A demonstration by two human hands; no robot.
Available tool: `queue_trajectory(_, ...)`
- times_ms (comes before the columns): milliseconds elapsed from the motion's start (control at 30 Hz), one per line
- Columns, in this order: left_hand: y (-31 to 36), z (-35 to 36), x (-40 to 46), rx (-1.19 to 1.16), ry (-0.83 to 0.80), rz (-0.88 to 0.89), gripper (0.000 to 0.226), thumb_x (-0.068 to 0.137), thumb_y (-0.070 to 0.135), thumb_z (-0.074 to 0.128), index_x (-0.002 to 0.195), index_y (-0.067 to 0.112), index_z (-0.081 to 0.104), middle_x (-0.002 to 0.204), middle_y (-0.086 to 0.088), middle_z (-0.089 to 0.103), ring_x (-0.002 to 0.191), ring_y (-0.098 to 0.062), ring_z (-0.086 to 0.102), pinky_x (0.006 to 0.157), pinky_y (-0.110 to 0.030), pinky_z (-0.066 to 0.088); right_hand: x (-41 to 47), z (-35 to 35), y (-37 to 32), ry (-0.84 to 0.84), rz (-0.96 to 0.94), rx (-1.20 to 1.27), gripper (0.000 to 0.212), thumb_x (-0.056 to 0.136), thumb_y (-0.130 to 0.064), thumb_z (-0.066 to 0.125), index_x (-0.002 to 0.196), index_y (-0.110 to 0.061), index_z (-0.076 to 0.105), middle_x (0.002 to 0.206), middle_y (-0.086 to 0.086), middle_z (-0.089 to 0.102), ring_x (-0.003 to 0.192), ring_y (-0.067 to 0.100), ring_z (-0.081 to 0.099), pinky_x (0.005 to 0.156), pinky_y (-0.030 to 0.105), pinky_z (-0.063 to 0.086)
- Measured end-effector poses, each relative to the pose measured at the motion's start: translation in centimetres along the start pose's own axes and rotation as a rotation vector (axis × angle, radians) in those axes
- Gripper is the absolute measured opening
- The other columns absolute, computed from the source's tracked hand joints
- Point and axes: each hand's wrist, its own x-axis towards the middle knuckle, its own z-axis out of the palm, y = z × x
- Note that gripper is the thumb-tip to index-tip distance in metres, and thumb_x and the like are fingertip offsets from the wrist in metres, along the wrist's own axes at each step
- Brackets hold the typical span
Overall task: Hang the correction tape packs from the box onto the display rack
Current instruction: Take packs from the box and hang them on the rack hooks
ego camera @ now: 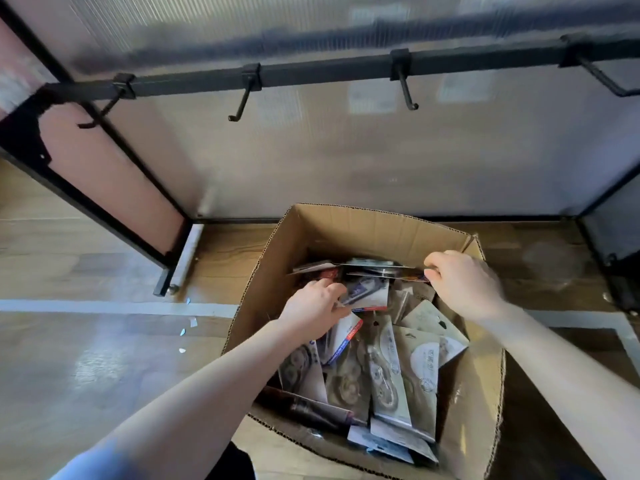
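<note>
Now | box [346,230]: jumbled packs [391,375] | left grip [311,308] grasping one (right grip [464,282] pinching several)

Both forearms are bare; a light blue short sleeve [100,459] covers the left upper arm.

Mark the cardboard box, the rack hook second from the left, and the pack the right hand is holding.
cardboard box [360,225]: head view, bare inner face of the far wall.
second hook from the left [243,98]: head view, middle of its shaft.
pack in the right hand [377,268]: head view, flat card near its middle.
</note>
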Motion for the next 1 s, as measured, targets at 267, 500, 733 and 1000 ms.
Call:
queue_trajectory(267, 0.0, 1.7, 2.5, 0.275, -0.291, 0.101, 0.080, 0.077, 0.058, 0.063, 0.144, 0.033, 0.026, 0.142, -0.002, 0.039, 0.129, -0.025, 0.032, 0.102, -0.040, 0.033, 2.2, 1.1, -1.1, -0.202, 0.038, 0.012, 0.025, 0.098, -0.019, 0.041, 0.103, -0.010, 0.064, 0.099, 0.006, 0.064, 0.083, 0.021, 0.055, 0.062, 0.023, 0.035)
queue_trajectory(500, -1.8, -0.4, 3.2, 0.405, -0.198, 0.265, 0.058, 0.067, 0.051, 0.073, 0.115, 0.023, 0.055, 0.118, 0.003, 0.053, 0.114, -0.021, 0.040, 0.088, -0.032, 0.033, 3.8, 4.3, -2.1, -0.300, 0.105, 0.168, 0.033, 0.095, -0.032, 0.049, 0.081, -0.007, 0.066, 0.074, 0.007, 0.063, 0.070, 0.026, 0.058, 0.057, 0.030, 0.039)
queue_trajectory(733, -3.5, -0.8, 2.4, 0.276, -0.147, 0.423, 0.034, 0.071, 0.054, 0.067, 0.087, 0.024, 0.065, 0.097, 0.006, 0.055, 0.101, -0.016, 0.039, 0.084, -0.029, 0.030, 4.4, 6.8, -5.5, -0.350, 0.353, 0.172, 0.046, 0.086, -0.056, 0.054, 0.067, -0.014, 0.051, 0.065, 0.000, 0.051, 0.066, 0.024, 0.056, 0.051, 0.025, 0.033)
queue_trajectory(1000, -3.4, -0.9, 2.7, 0.133, -0.189, 0.434, 0.032, 0.079, 0.049, 0.063, 0.083, 0.018, 0.056, 0.088, 0.003, 0.060, 0.091, -0.019, 0.053, 0.091, -0.038, 0.037, 4.6, 7.8, -6.8, -0.262, 0.405, 0.151, 0.019, 0.081, -0.028, 0.069, 0.084, -0.016, 0.054, 0.091, 0.004, 0.063, 0.086, 0.026, 0.060, 0.063, 0.027, 0.040)
